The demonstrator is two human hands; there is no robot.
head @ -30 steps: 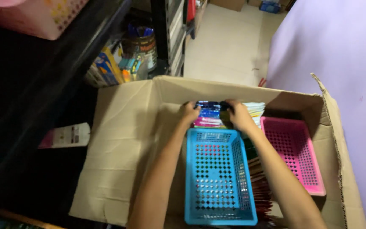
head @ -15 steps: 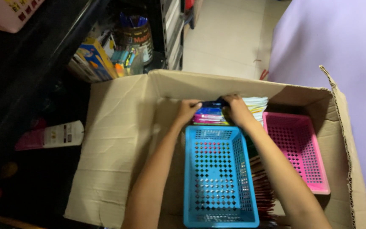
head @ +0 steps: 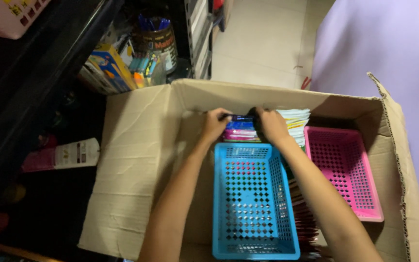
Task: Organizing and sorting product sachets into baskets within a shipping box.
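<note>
From the head view, the left hand (head: 215,124) and right hand (head: 271,124) both curl shut around a stack of colourful packets (head: 241,131) at the far wall of the cardboard box (head: 136,160), one at each end, likely to keep the pile square. Just nearer than the hands lies a blue basket (head: 250,199); a pink basket (head: 345,170) sits right of the right hand.

Pale tiled floor (head: 263,43) at top centre, lit. Plain lilac wall (head: 379,48) on the right. Dark black shelving unit (head: 40,73) on the left, in shadow.
</note>
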